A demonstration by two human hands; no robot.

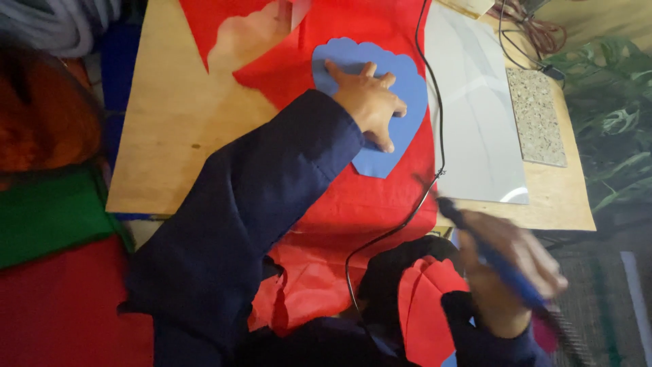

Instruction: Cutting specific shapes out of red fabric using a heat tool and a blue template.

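While the left hand [367, 102] is lying flat with fingers spread and released, it is pressing down on a blue scalloped paper shape [407, 88], which is resting on a red sheet [367, 204] spread over a wooden board [170, 129]. From that hand, the blue shape is extending toward 12 and 3 o'clock, its narrow end pointing toward 6 o'clock. At about 4 o'clock from the left hand, well apart, the right hand [509, 272] is showing blurred, fingers clenched around a blue pen-like tool [496, 261] whose dark tip is pointing toward 10 o'clock. A black cord [428, 136] is running down over the red sheet just beside the blue shape at its 3 o'clock side. Beyond the cord a pale glossy sheet [475, 129] is lying, with a speckled grey pad [536, 115] at its 3 o'clock edge. Red cut scalloped pieces [424, 306] are sitting at 9 o'clock of the right hand.
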